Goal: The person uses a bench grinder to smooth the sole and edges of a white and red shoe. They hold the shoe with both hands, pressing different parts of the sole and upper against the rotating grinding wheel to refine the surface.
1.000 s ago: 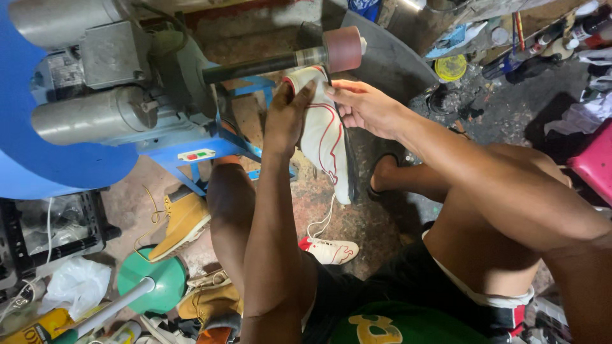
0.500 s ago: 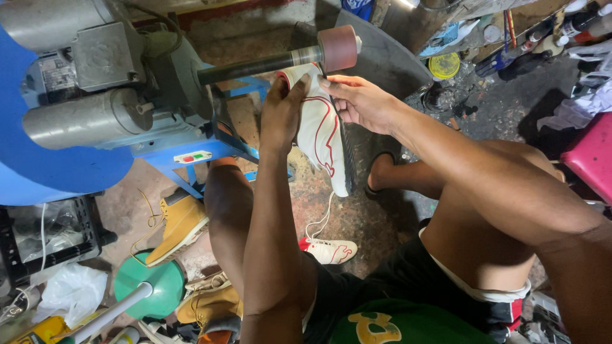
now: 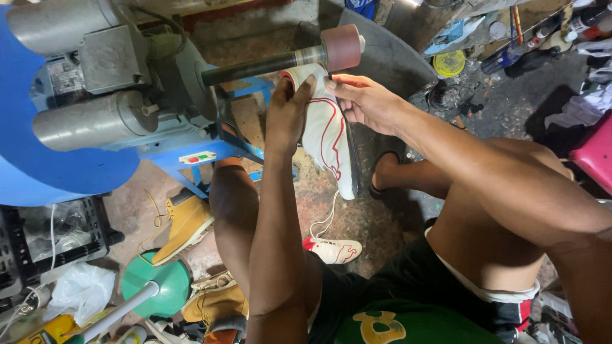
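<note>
The left hand (image 3: pixel 288 111) and the right hand (image 3: pixel 366 102) both hold a white shoe (image 3: pixel 326 137) with red lines. The fingers of each hand are closed on its top end, one hand on each side. The shoe hangs in the air just under the red drum (image 3: pixel 341 48) at the end of the machine's dark rod (image 3: pixel 261 67). Its top end is close to the drum; I cannot tell if they touch. The shoe runs long from top to bottom, with the other end pointing down at the floor. It looks light and soft, so it may bend. Holding both sides near the drum keeps it steady. A second white shoe (image 3: pixel 331 250) lies on the floor.
</note>
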